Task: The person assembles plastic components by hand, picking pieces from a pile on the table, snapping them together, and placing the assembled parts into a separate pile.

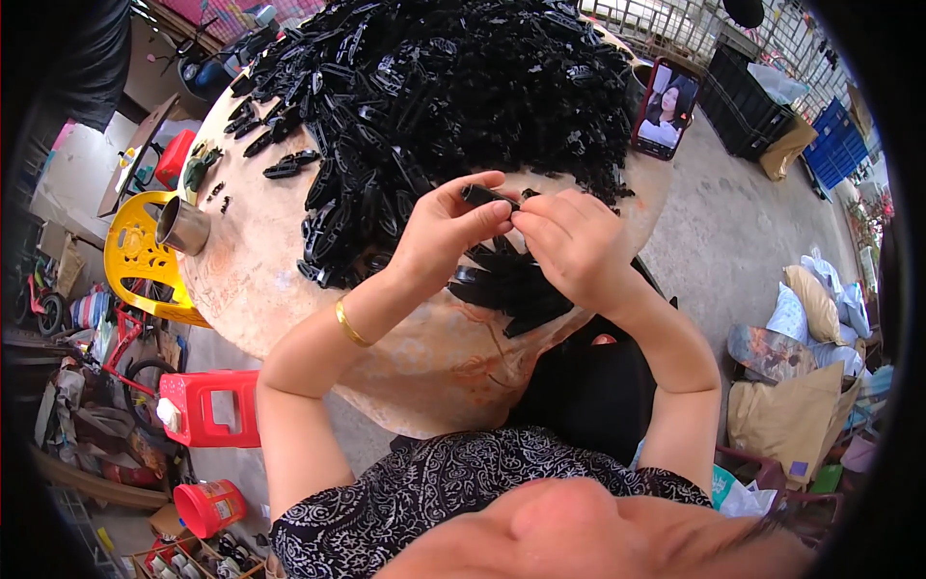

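Over the near part of the round table, my left hand (446,230) is closed on a narrow black plastic clip (482,196), pinched between thumb and fingers. Close against it, my right hand (579,243) has its fingertips pressed together at the clip's right end; any small part between them is too hidden to name. A large heap of similar glossy, long black clips (405,96) covers the far and middle table. Just below my hands lies a smaller bunch of black clips (516,294) near the table's front edge.
The round table (241,280) has a patterned tan cover. A metal cup (183,226) stands at its left edge, a phone (666,108) at its right. A yellow chair (145,251), a red stool (207,407) and a red bucket (208,508) are left; sacks (815,299) lie right.
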`<action>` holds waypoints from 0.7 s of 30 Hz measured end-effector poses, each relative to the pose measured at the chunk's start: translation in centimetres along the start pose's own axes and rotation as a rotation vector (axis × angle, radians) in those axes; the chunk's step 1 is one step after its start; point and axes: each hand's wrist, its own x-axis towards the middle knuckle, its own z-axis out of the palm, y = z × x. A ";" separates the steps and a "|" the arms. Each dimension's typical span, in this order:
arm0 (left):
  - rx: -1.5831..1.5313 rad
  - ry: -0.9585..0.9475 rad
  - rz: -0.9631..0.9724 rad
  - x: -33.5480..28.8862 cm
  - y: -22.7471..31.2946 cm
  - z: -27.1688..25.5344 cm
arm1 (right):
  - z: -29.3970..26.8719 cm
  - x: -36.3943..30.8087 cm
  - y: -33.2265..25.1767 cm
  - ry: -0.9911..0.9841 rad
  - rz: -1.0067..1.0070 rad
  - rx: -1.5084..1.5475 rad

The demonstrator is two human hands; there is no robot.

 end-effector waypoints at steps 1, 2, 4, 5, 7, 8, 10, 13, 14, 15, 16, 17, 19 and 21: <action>-0.002 0.008 0.004 0.0 0.1 0.1 | 0.1 0.1 -0.1 0.024 -0.002 -0.011; -0.005 0.017 0.006 -0.1 0.2 0.2 | 0.2 0.0 -0.2 0.046 -0.004 -0.021; 0.025 0.023 0.051 0.0 0.5 0.6 | 0.7 0.2 0.3 0.066 0.070 0.063; 0.056 0.028 0.101 0.0 0.7 0.7 | 0.8 0.3 0.5 0.089 0.139 0.144; 0.045 0.018 0.093 -0.3 0.6 0.8 | 0.2 0.5 0.5 0.120 0.084 0.131; 0.037 0.006 0.089 -0.4 0.6 0.7 | 0.0 0.6 0.5 0.154 0.025 0.116; 0.025 0.004 0.098 -0.5 0.8 1.0 | 0.4 0.3 0.5 0.188 0.009 0.110; 0.064 -0.004 0.092 -0.6 0.6 0.6 | 0.7 0.3 0.6 0.226 0.036 0.122; 0.116 -0.005 0.075 -0.6 0.5 0.4 | 0.7 0.4 0.5 0.229 0.080 0.142; 0.115 -0.005 0.077 -0.6 0.5 0.4 | 0.7 0.4 0.5 0.229 0.078 0.142; 0.108 -0.001 0.069 -0.6 0.4 0.3 | 0.6 0.4 0.4 0.198 0.070 0.138; 0.102 0.002 0.061 -0.6 0.4 0.3 | 0.5 0.4 0.4 0.167 0.062 0.133; 0.082 0.021 0.090 -0.6 0.3 0.6 | 0.5 0.4 0.4 0.152 0.031 0.112; 0.065 0.040 0.117 -0.6 0.4 0.7 | 0.4 0.6 0.4 0.138 0.002 0.092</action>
